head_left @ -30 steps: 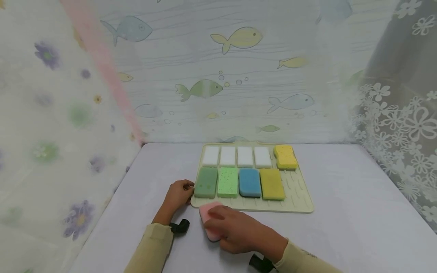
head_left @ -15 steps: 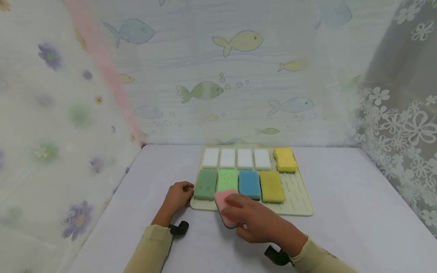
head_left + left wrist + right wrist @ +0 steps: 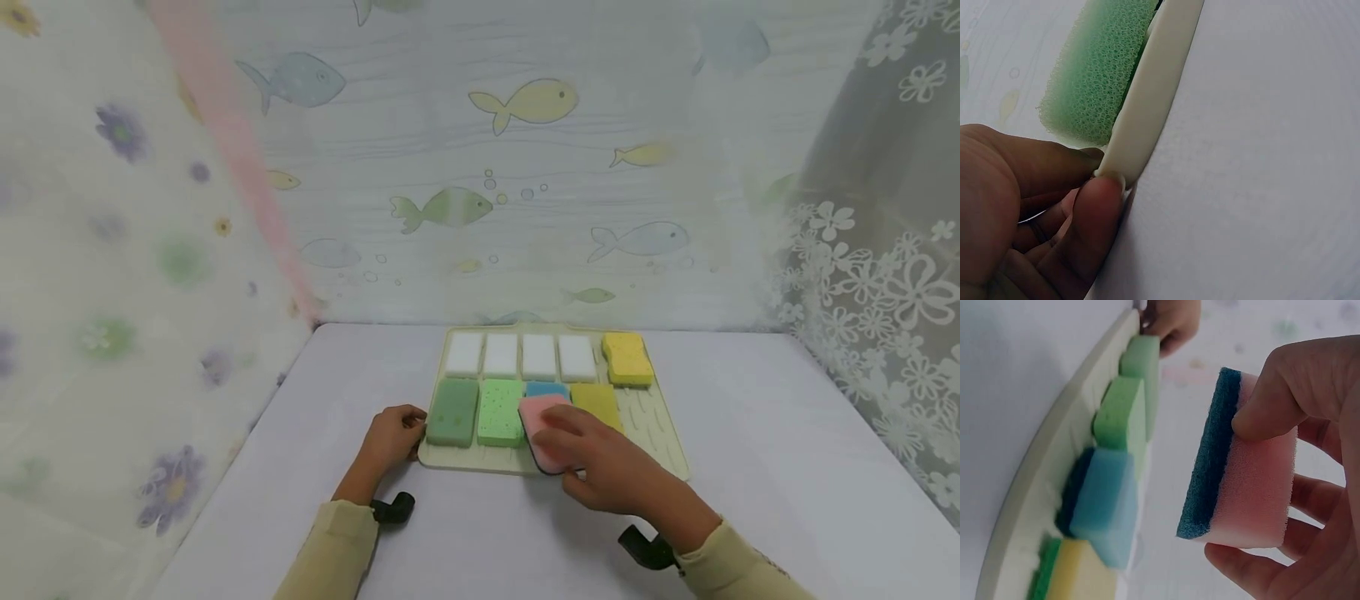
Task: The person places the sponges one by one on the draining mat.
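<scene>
My right hand (image 3: 607, 458) grips a pink sponge (image 3: 1257, 481) with a dark blue-green scouring layer. In the head view it is held over the front of a cream tray (image 3: 652, 417), partly hiding a blue sponge (image 3: 546, 388). My left hand (image 3: 392, 433) pinches the tray's left edge between thumb and finger, as the left wrist view shows, beside a dark green sponge (image 3: 453, 412). To its right on the tray lie a light green speckled sponge (image 3: 500, 412) and an olive-yellow sponge (image 3: 597, 403), partly covered by the right hand.
Several white sponges (image 3: 501, 356) line the tray's back row, with a bright yellow wavy-sided sponge (image 3: 628, 359) at its right end. The tray lies on a white table (image 3: 750, 417). Behind stands a fish-print curtain (image 3: 540, 167), with a floral sheet (image 3: 112, 292) at left.
My right hand has carried the pink sponge rightwards from in front of the tray to over its front edge near the blue sponge. The left hand stays at the tray's edge.
</scene>
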The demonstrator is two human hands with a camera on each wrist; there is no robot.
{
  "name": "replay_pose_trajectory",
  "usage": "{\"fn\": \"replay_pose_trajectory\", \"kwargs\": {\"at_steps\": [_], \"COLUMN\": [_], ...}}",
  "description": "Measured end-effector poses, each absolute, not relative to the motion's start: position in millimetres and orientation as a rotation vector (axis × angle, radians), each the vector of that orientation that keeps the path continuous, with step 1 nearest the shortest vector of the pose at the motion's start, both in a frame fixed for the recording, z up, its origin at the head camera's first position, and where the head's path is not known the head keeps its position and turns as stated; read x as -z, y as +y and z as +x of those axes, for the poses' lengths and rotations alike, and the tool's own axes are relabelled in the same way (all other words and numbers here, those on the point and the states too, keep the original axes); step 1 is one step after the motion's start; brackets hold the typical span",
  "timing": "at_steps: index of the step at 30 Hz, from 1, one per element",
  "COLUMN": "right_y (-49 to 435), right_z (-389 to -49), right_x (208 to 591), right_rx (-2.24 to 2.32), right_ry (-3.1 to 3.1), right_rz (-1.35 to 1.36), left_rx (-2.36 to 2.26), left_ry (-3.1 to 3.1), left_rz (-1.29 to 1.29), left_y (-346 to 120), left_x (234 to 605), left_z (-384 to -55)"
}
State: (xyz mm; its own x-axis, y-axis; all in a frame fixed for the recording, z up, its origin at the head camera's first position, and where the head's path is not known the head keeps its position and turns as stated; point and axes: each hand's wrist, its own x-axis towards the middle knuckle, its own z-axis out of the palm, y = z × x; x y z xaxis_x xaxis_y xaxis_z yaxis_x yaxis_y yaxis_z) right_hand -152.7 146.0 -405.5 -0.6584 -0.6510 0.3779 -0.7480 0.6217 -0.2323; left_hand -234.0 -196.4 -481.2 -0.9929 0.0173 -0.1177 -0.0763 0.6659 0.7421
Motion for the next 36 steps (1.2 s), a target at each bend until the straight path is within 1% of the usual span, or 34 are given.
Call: {"fn": "replay_pose_trajectory", "kwargs": {"at_steps": [14,26,36], "right_y": [188,219,234], "right_z": [-165,-178,-181], "right_x": [409,425,431], "right_rx": [-0.556,-0.53,-0.543], "right_ry": [-2.693,-2.619,-2.67], "right_rz": [0.898,0.85,0.745], "left_rx": [-1.255,-1.241,-1.217], "left_ry": [2.753,2.768,2.787], "left_rz": [-0.051,-0.045,-0.043], "left_y": [-197,-197,-197], "left_x": [487,485,481], "left_z": [-232,-234,-234]}}
